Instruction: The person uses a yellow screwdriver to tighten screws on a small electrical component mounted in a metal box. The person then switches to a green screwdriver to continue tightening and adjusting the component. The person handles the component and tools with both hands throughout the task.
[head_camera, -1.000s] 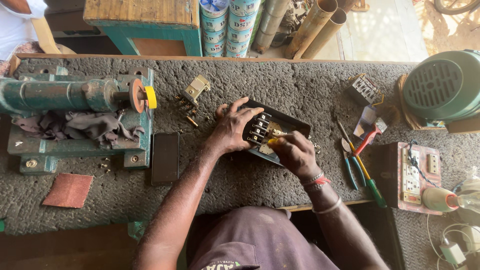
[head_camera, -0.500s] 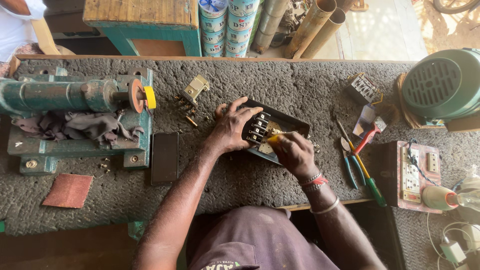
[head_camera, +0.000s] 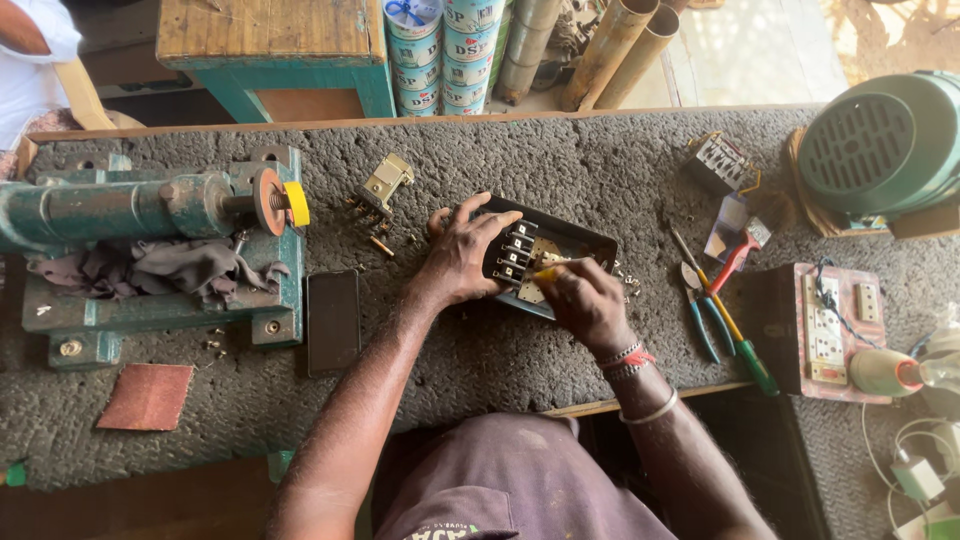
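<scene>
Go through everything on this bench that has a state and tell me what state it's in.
Black switch box: open, contacts exposed.
Left hand: gripping the box's left edge.
Right hand: holding a yellow tool over the contacts.
Phone: screen dark.
Pliers: lying unused.
Green motor: resting at the bench edge.

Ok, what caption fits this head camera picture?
Left hand steadies a black switch box while the right hand works a yellow-handled tool inside.
</scene>
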